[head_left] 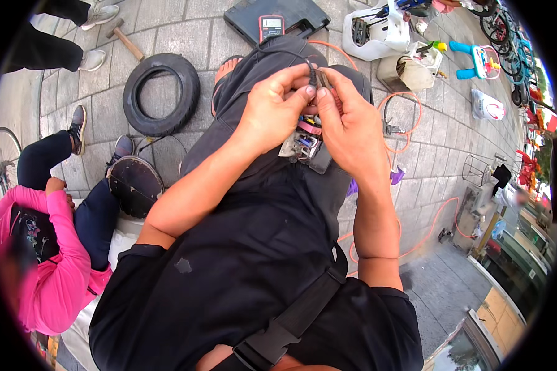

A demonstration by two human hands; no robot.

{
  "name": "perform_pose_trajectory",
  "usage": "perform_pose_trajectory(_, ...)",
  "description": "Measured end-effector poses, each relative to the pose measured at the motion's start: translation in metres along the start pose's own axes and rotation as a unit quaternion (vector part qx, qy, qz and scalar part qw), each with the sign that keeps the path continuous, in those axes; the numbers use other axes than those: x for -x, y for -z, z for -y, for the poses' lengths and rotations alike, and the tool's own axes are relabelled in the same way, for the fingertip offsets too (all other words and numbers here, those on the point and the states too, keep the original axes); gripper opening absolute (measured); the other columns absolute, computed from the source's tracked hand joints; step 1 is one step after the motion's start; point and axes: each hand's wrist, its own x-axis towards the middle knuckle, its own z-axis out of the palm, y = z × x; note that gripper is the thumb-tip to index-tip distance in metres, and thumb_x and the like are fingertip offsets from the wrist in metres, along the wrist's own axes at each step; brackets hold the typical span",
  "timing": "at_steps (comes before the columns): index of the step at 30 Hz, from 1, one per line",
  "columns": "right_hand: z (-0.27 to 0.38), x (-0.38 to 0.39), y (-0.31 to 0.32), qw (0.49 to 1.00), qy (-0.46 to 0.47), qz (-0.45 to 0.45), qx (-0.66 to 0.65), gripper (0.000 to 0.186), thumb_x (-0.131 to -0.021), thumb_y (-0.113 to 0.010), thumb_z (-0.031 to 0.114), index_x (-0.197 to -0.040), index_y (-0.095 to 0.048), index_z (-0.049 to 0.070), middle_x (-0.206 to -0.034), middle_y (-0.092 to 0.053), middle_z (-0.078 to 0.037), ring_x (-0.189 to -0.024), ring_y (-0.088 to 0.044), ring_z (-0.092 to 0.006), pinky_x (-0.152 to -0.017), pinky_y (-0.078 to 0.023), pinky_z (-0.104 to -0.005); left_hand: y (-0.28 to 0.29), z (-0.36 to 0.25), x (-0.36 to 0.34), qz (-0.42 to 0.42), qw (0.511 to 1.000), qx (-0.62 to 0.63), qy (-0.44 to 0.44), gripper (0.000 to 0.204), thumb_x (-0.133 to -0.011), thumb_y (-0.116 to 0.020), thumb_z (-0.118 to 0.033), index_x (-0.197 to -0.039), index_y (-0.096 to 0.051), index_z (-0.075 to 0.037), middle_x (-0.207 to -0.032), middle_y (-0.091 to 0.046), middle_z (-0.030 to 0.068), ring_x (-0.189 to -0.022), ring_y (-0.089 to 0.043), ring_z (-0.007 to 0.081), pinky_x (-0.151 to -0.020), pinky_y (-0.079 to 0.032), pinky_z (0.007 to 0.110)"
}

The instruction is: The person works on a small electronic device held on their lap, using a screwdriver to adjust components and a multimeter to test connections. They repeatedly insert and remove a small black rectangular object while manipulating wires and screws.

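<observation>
Both of my hands meet over my lap. My left hand (272, 111) is closed, with thumb and fingers pinching a dark cable (312, 75) near its end. Against it, my right hand (353, 127) is closed too, its thumb and forefinger around a small brownish piece with something reddish beside it; its kind is mostly hidden by the fingers. Just below the fingertips, an opened electronic module (304, 147) with pink, blue and white parts rests on my lap. A red multimeter (271, 26) with a lit display lies beyond my knees.
A dark plastic case (309, 18) lies under the multimeter. Left are a tyre (161, 94), a hammer (125, 40) and a seated person in pink (59, 247); another person's legs stand behind. Cut-open white jugs (377, 34) and an orange cord (422, 117) lie to the right.
</observation>
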Motion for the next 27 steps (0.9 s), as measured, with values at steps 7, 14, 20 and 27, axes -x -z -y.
perform_pose_trajectory(7, 0.001, -0.003, 0.000, 1.000, 0.007, -0.014, 0.011, 0.035, -0.108, -0.062, 0.017, -0.138, -0.069, 0.001, -0.119, -0.078, -0.025, -0.106, -0.077, -0.0442, -0.091, -0.061, -0.0482, -0.002, -0.003, 0.001, -0.033, 0.999, 0.028, -0.021, 0.043, -0.109, -0.064, 0.001, -0.152, -0.058, 0.006, -0.124, -0.074, 0.0141, -0.106, -0.077, 0.0185, -0.091, -0.068, 0.032)
perform_pose_trajectory(14, -0.002, -0.001, 0.003, 0.999, 0.012, -0.025, 0.039, 0.035, -0.108, -0.062, 0.017, -0.138, -0.069, 0.000, -0.121, -0.077, -0.026, -0.108, -0.076, -0.0450, -0.092, -0.061, -0.0489, -0.004, 0.002, -0.001, -0.026, 0.999, 0.023, -0.017, 0.045, -0.110, -0.063, 0.001, -0.154, -0.054, 0.006, -0.131, -0.073, 0.0175, -0.114, -0.075, 0.0215, -0.096, -0.067, 0.035)
perform_pose_trajectory(20, -0.007, 0.001, 0.002, 0.997, 0.031, -0.023, 0.060, 0.038, -0.111, -0.062, 0.015, -0.144, -0.066, -0.002, -0.115, -0.081, -0.020, -0.102, -0.081, -0.0235, -0.087, -0.062, -0.0355, -0.007, -0.003, 0.001, -0.031, 0.999, 0.001, -0.006, 0.045, -0.111, -0.062, 0.001, -0.155, -0.054, 0.005, -0.132, -0.073, 0.0172, -0.117, -0.074, 0.0212, -0.098, -0.066, 0.035)
perform_pose_trajectory(27, -0.012, 0.000, -0.001, 0.997, 0.049, -0.032, 0.053, 0.037, -0.111, -0.063, 0.015, -0.144, -0.067, -0.002, -0.111, -0.081, -0.019, -0.095, -0.082, -0.0218, -0.083, -0.063, -0.0362, -0.007, 0.001, 0.002, -0.038, 0.999, 0.018, -0.030, 0.045, -0.110, -0.063, 0.002, -0.154, -0.055, 0.007, -0.124, -0.075, 0.0156, -0.106, -0.076, 0.0180, -0.090, -0.068, 0.032)
